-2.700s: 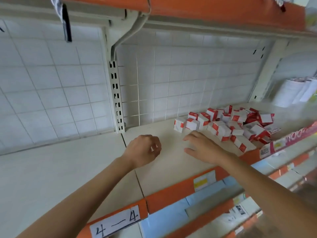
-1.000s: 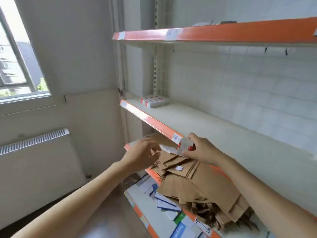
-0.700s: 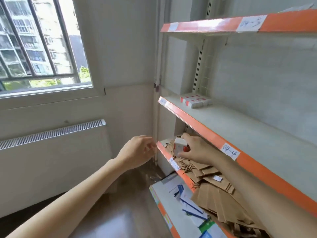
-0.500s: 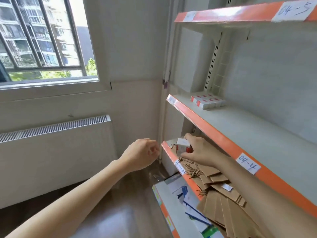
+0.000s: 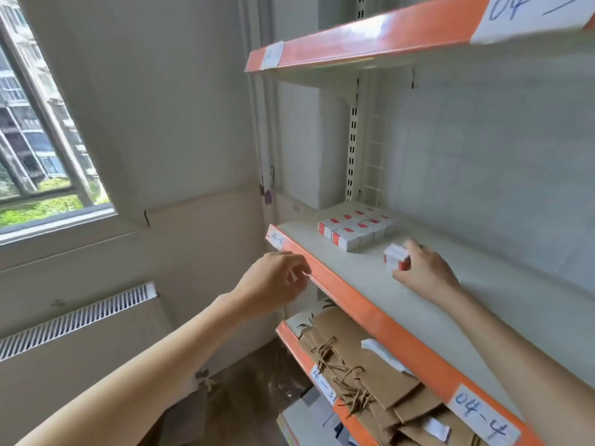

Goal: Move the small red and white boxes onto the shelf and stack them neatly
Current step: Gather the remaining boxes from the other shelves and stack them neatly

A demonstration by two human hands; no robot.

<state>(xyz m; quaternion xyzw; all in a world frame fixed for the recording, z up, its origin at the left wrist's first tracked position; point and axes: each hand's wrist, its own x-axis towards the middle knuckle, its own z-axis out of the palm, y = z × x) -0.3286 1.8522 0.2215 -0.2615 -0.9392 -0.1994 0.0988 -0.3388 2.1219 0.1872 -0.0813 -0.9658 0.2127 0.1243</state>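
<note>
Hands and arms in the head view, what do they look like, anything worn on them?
Both are bare. The left hand and right hand show no gloves, and no rings or watch can be seen. The forearms run uncovered to the picture's lower edge, with no sleeve, strap, cable or marking in sight. The fingers are slim, with short nails where visible.
</note>
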